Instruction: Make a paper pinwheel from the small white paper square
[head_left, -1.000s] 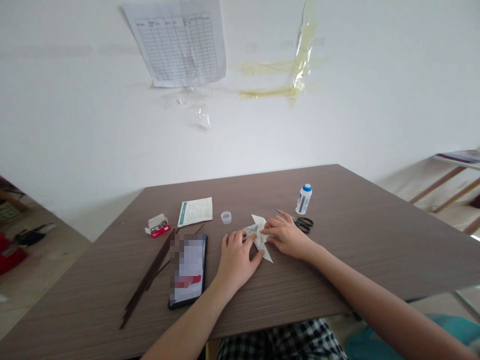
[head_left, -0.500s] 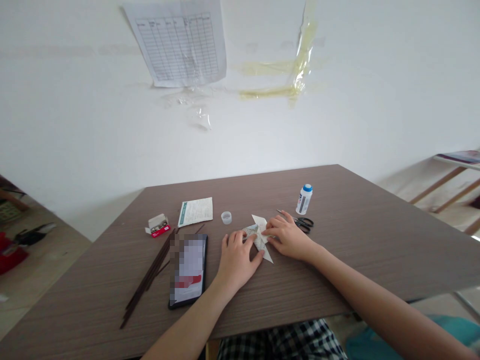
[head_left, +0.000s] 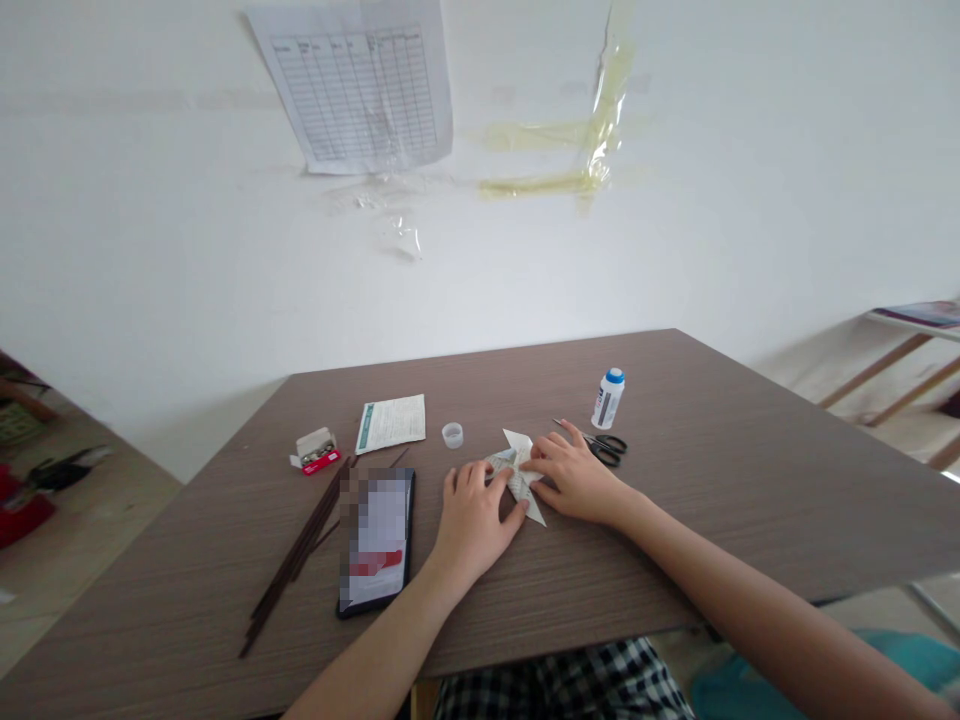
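Note:
A folded paper pinwheel (head_left: 525, 485) with printed text and pointed blades lies flat on the table between my hands. My left hand (head_left: 474, 510) holds its left side down, index finger and thumb against the paper, with the other fingers spread on the tabletop. From the right, my right hand (head_left: 576, 472) presses bent fingers at the middle of the pinwheel, pinning it. Parts of the blades are hidden under both hands. Black-handled scissors (head_left: 611, 450) lie just beyond my right hand, their blades partly behind its fingers.
A white glue bottle with a blue cap (head_left: 608, 400) stands beyond the scissors. A clear plastic cap (head_left: 452, 435), a printed packet (head_left: 391, 424) and a small open box (head_left: 316, 452) sit farther back. Dark thin sticks (head_left: 296, 560) and a phone (head_left: 386, 540) lie left of my left hand.
My right hand's fingers have shifted slightly left on the pinwheel. The left hand and the pinwheel stay in place.

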